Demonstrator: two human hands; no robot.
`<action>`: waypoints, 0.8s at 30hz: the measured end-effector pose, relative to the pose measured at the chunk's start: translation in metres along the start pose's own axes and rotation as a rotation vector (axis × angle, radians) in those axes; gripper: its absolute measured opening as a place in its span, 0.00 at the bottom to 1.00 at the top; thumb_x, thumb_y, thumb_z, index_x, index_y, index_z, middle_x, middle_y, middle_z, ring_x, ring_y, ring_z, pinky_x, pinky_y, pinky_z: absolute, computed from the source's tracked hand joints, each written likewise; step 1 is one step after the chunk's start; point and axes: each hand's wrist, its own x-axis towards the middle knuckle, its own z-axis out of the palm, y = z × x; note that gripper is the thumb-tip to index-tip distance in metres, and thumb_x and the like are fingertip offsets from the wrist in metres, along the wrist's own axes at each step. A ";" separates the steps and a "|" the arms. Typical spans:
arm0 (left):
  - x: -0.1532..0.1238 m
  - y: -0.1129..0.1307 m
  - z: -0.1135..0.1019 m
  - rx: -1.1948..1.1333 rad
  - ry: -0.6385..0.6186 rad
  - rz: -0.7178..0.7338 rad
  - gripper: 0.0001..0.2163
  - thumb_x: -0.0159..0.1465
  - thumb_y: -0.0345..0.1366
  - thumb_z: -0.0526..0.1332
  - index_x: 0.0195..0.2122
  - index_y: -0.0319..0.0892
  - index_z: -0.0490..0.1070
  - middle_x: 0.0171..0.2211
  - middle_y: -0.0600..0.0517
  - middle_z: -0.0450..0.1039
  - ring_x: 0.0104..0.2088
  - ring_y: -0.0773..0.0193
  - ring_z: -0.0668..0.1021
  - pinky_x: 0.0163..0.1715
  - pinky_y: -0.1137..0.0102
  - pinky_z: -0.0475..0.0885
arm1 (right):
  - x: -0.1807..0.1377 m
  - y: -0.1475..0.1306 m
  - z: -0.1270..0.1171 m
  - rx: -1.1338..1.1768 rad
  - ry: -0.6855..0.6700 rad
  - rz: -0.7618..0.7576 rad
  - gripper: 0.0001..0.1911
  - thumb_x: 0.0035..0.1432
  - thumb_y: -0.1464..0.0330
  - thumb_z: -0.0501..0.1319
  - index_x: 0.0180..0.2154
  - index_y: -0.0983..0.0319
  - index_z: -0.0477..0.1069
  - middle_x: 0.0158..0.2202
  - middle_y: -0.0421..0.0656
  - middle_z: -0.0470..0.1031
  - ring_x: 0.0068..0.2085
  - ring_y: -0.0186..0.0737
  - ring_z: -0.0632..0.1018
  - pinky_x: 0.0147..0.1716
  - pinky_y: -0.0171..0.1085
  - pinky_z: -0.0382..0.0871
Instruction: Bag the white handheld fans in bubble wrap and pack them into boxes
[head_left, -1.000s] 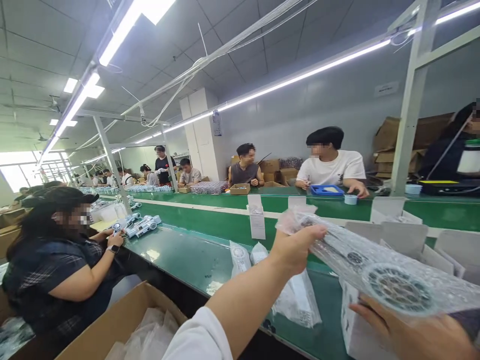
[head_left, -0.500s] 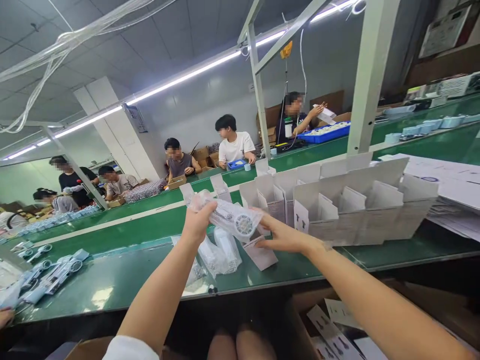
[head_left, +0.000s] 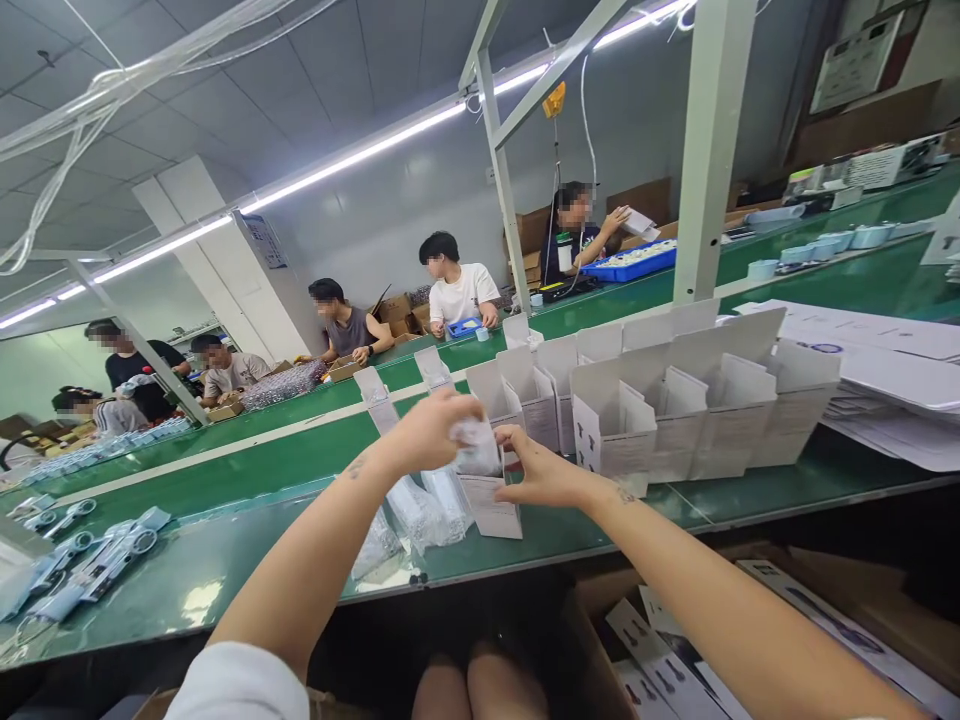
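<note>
My left hand [head_left: 429,432] is closed on the top of a bubble-wrapped item [head_left: 477,447] that stands end-down in a small open white box [head_left: 491,506] on the green bench. My right hand [head_left: 541,470] grips the box's upper right edge with fingers and thumb pinched. More bagged items [head_left: 424,511] lie on the bench just left of the box. A row of open white boxes [head_left: 660,420] with raised flaps stands to the right.
Several people sit at the far side of the green line [head_left: 270,440]. A white frame post [head_left: 705,150] rises behind the boxes. Flat sheets [head_left: 885,390] are stacked at right. Small blue-white devices [head_left: 90,560] lie at left. A carton of printed boxes [head_left: 675,660] sits below the bench.
The bubble-wrapped item has gone from lying across both hands to standing down inside the white box. My left hand moved onto its top, my right hand onto the box.
</note>
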 end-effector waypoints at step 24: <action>-0.027 -0.054 0.039 0.169 -0.227 -0.144 0.23 0.51 0.54 0.68 0.39 0.42 0.67 0.39 0.47 0.70 0.47 0.50 0.69 0.45 0.59 0.67 | 0.011 -0.004 0.024 0.129 0.418 0.187 0.19 0.52 0.54 0.62 0.39 0.62 0.75 0.41 0.47 0.80 0.47 0.54 0.77 0.47 0.48 0.71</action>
